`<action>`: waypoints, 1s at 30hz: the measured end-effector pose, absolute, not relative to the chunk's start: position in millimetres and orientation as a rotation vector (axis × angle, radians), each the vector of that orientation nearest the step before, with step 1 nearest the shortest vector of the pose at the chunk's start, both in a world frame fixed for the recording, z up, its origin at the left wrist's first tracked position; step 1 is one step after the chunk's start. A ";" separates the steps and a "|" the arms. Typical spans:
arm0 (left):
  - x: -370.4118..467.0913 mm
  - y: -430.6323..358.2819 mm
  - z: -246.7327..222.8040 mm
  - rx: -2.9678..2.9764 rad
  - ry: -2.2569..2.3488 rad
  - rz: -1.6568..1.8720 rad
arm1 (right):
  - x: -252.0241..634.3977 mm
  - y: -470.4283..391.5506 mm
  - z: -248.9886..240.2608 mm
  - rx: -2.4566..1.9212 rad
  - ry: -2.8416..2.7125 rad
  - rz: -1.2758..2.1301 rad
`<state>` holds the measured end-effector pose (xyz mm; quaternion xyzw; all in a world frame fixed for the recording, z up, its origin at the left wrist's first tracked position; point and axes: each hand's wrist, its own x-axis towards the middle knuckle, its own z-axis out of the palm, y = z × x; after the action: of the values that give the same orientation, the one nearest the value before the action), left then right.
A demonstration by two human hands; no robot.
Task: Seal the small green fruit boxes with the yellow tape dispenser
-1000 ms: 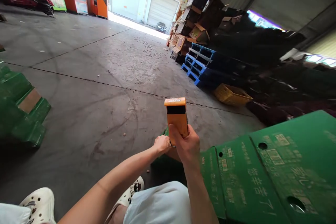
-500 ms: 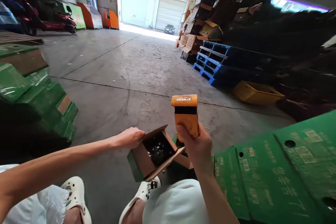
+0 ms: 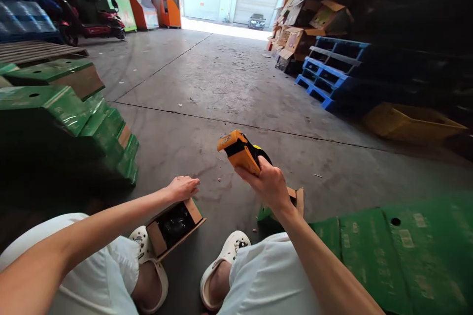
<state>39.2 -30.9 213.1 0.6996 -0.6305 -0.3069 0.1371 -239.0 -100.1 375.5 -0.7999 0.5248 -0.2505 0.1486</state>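
Note:
Near my left shoe, a small open cardboard box (image 3: 158, 238) shows brown flaps and dark, shiny contents that look wrapped in plastic. My left hand (image 3: 184, 188) is at its far edge, fingers bent together over the rim; the forearm hides part of the box. My right hand (image 3: 271, 182) is wrapped round an orange tape dispenser (image 3: 244, 157) with a black band and a yellow-and-black part behind. It is held up in front of me, tilted to the left. Beneath my right wrist, another open green box (image 3: 268, 216) stands on the floor, partly hidden by the arm.
Green cartons are stacked at left (image 3: 74, 113) and at right (image 3: 369, 246). Blue pallets (image 3: 325, 76), a yellow crate (image 3: 410, 123) and piled cardboard boxes (image 3: 295, 42) stand at right. A red scooter (image 3: 96, 29) is at the far left. My white shoes (image 3: 225, 261) are on the concrete floor (image 3: 207, 152).
My left hand and the open box have moved left and down, away from the other box. The tape dispenser has tilted left, and the whole view has shifted.

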 end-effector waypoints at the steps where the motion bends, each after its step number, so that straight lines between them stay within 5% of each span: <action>1: 50.9 -24.2 203.4 2.088 -1.785 -0.945 | -236.5 -101.2 373.1 -2.303 1.502 -0.690; 9: 118.6 23.4 137.6 2.389 -1.674 -0.863 | -227.1 -104.6 356.4 -2.350 1.395 -0.484; 21: 78.0 6.7 141.2 2.113 -2.362 -0.758 | -222.7 -87.9 350.8 -2.548 1.413 -0.114; 30: 64.7 -20.0 144.3 1.920 -2.371 -0.431 | -225.6 -97.2 340.9 -2.532 1.388 -0.073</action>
<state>64.7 -20.0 144.3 0.6228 -0.7692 -0.1397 0.0304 -225.6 -97.2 340.9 -0.8696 0.4767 -0.0252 0.1261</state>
